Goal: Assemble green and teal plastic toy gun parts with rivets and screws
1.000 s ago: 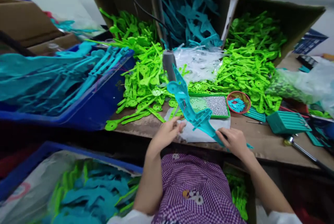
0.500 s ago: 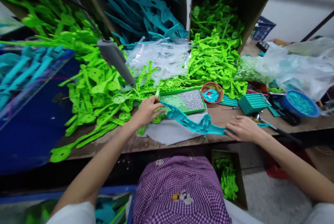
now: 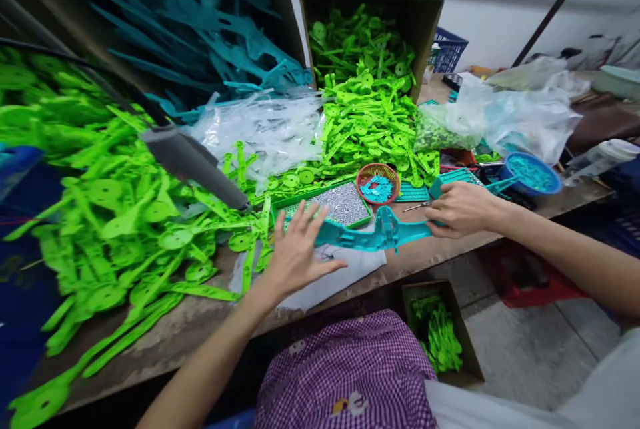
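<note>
My right hand (image 3: 463, 209) grips the right end of a long, curved teal plastic part (image 3: 389, 232), its ribbed inner side facing up. My left hand (image 3: 300, 252) is open, fingers spread, over the other end of the part, partly covering it; I cannot tell if it touches. Behind the part is a green tray (image 3: 367, 221) of tiny silvery pieces, probably screws. A red basket (image 3: 393, 196) with small teal pieces stands beside it. A white sheet (image 3: 320, 290) lies on the table under the part.
A grey powered screwdriver (image 3: 195, 166) hangs at the left over heaped lime-green plastic parts (image 3: 120, 229). Cardboard boxes of teal parts (image 3: 225, 22) and green parts (image 3: 363, 42) stand behind. At right are a teal block (image 3: 453, 179), a blue bowl (image 3: 555, 179) and plastic bags (image 3: 525, 109).
My left hand has released its end of the teal part and spread its fingers. My right hand still holds the other end. The view has swung right.
</note>
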Available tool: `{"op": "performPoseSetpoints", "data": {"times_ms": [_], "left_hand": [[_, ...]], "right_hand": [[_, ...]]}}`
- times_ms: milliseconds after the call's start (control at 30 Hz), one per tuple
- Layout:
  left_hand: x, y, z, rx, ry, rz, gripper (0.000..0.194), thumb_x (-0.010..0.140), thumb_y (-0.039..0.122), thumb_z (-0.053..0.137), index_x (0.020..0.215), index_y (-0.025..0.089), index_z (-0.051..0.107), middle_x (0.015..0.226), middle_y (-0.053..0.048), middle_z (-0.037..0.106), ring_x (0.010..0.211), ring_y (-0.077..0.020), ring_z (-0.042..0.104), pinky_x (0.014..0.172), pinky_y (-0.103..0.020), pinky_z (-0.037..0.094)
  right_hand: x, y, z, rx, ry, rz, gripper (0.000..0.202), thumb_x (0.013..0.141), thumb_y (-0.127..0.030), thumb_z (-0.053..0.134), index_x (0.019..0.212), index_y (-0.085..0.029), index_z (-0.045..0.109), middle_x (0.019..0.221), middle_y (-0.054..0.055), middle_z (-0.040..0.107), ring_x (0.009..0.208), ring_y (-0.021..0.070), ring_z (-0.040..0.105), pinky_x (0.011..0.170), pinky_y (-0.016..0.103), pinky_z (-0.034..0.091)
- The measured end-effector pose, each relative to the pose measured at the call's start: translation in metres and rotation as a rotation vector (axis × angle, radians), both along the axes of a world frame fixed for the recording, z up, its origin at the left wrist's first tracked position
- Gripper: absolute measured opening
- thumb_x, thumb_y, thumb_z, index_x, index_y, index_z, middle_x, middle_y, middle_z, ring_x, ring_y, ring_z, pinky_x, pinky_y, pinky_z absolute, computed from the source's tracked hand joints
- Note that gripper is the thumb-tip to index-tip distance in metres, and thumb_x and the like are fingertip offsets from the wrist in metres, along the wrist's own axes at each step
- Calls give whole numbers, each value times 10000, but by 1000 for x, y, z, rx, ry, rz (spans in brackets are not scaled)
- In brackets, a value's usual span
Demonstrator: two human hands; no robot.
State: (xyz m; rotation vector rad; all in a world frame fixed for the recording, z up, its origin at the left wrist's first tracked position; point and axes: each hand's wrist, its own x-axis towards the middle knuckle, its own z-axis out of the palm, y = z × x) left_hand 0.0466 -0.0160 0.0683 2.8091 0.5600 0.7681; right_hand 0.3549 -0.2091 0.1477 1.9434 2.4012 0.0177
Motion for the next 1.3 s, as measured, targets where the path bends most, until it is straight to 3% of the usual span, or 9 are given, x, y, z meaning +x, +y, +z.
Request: {"op": "performPoseSetpoints", "data": {"times_ms": [200, 300, 467, 567, 733, 900, 1067, 1167, 1300], "left_hand": [[11, 6, -28, -217, 375, -88, 360, 697, 440, 753, 968, 227, 650, 890, -76, 698, 854, -289, 655, 793, -383, 457], [17, 1, -43, -453, 368, -43, 410, 609, 549, 773, 795, 223, 608, 692, -23, 655, 672, -254, 631, 620, -311, 423], [44, -19, -73, -817, 125, 62, 431, 591, 577, 713, 775, 213, 576, 633, 9, 634, 613, -224, 603, 574, -297, 444], [55, -18, -84, -881, 52, 63, 425, 599, 553, 672, 827, 204, 594, 665, -3, 654, 633, -227, 609, 590, -308, 472], [62, -2, -88, -786, 84, 91, 347, 601, 502, 607, 781, 207, 573, 709, -36, 664, 683, -234, 615, 635, -309, 470], [60, -5, -88, -769, 94, 156, 431, 576, 613, 637, 738, 232, 518, 545, 50, 515, 513, -171, 493, 518, -271, 379], [58, -13, -91, -766, -6, 210, 458, 594, 656, 633, 705, 242, 471, 528, 67, 466, 497, -157, 473, 522, -267, 370], [60, -14, -90, -761, -17, 226, 472, 580, 669, 631, 697, 246, 458, 531, 62, 476, 498, -163, 470, 532, -275, 371], [61, -13, -91, -775, -22, 232, 494, 568, 689, 629, 725, 244, 482, 527, 60, 490, 480, -166, 463, 531, -281, 378]], "right_hand": [[-9, 17, 20, -73, 137, -109, 449, 937, -503, 440, 681, -185, 626, 727, -12, 703, 790, 106, 649, 833, 308, 448], [-25, 20, 25, 115, 277, -170, 303, 927, -470, 501, 880, -230, 679, 1032, -23, 712, 1057, 135, 628, 949, 367, 438], [-97, 29, -45, 702, 575, -399, 259, 916, -404, 539, 1027, -224, 688, 1086, 61, 704, 1055, 194, 643, 963, 398, 486], [-145, 53, -89, 835, 887, -582, 268, 949, -335, 457, 959, -206, 691, 950, 65, 719, 918, 185, 677, 852, 336, 552], [-174, 102, -77, 949, 1288, -596, 160, 898, -361, 549, 903, -297, 695, 898, -6, 723, 832, 192, 691, 785, 341, 583], [-110, 80, -91, 1056, 1229, -831, 198, 875, -438, 589, 922, -275, 692, 884, 2, 738, 799, 195, 692, 750, 325, 563], [46, -8, -110, 1198, 744, -1223, 383, 895, -458, 485, 931, -134, 686, 935, 115, 726, 879, 226, 646, 847, 371, 493], [126, -35, -105, 941, 397, -1430, 381, 915, -351, 433, 949, -98, 715, 1005, 179, 719, 922, 248, 636, 860, 367, 460], [164, -37, -109, 771, 352, -1414, 253, 843, -268, 560, 865, -115, 760, 923, 167, 720, 857, 254, 626, 814, 355, 448]]}}
